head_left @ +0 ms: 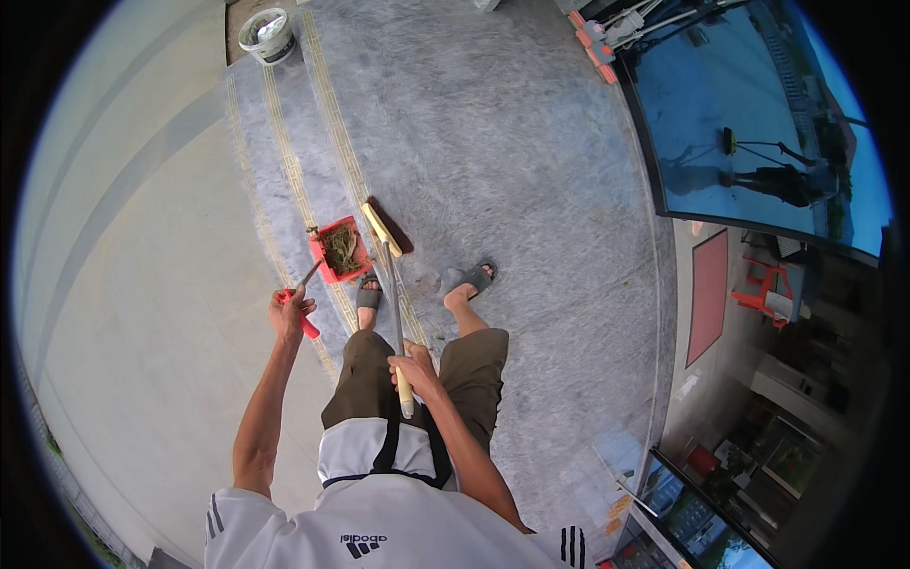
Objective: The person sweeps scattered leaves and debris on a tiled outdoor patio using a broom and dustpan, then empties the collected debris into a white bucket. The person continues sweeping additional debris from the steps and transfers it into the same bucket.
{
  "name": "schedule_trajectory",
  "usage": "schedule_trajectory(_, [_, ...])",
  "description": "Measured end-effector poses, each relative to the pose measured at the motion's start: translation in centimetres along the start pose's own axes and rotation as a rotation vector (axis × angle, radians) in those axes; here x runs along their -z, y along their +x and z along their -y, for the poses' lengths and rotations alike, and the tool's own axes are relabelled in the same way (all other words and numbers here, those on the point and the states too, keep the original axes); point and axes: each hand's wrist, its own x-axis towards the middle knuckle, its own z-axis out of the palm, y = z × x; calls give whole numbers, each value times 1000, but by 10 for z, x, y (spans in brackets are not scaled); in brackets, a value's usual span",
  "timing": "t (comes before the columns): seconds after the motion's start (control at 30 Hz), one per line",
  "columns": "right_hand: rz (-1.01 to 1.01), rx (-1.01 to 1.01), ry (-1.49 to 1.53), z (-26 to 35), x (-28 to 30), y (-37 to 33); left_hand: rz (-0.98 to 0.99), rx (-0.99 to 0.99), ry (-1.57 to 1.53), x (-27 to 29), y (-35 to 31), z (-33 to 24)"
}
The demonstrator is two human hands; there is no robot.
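Broom [395, 303] and dustpan [331, 275], that's the pair in action, both out ahead of the person's feet on a wide grey floor [540, 171] with patterned bands [327, 100] running along its left. Up on the far right, a big dark glass pane [701, 104] mirrors a standing figure with a long-handled tool. Beneath it there's a flat red rectangle [708, 296], and beside that a chair with a red frame [763, 289].

Back to the broom: its grey shaft comes straight up between the legs, the pale yellow grip end by the olive-brown shorts [479, 365], the yellow head with dark bristles angled just beside the dustpan's right edge. The dustpan, bright red, sits just ahead of the left foot, its thin shaft slanting back to a red handle. Far off at upper left, a white bucket [277, 52] has something in it.

Dark open-toed slippers [481, 278] on both feet, planted apart. Now the hands! The right hand [414, 370] has its fingers wrapped round the broom's handle, near the grip end. The left hand [289, 308], well out to the side, curls its fingers round the dustpan's red handle. And inside the pan: a heap of brownish-green plant debris [341, 251].
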Motion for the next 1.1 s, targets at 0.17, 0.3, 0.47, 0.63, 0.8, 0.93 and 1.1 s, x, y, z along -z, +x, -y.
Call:
schedule_trajectory(0.17, [131,-28,-155,-32,-36,-12,31,-21,-2,19,-1,2])
schedule_trajectory(0.3, [103,-89,26,-67,-25,-30,40,-9,9,28,-1,9])
schedule_trajectory(0.47, [34,47,88,-96,21,-63,49,-42,48,39,-4,25])
schedule_trajectory(0.63, [-111,42,344,-128,95,-94,51,-50,132,52,-23,51])
schedule_trajectory(0.8, [-397,188,357,-183,180,-102,71,-63,169,46,-55,86])
schedule_trajectory(0.93, [-638,220,253,-237,259,-94,97,-53,211,40,-77,107])
schedule_trajectory(1.1, [-818,169,182,-302,321,-85,123,-65,253,36,-82,121])
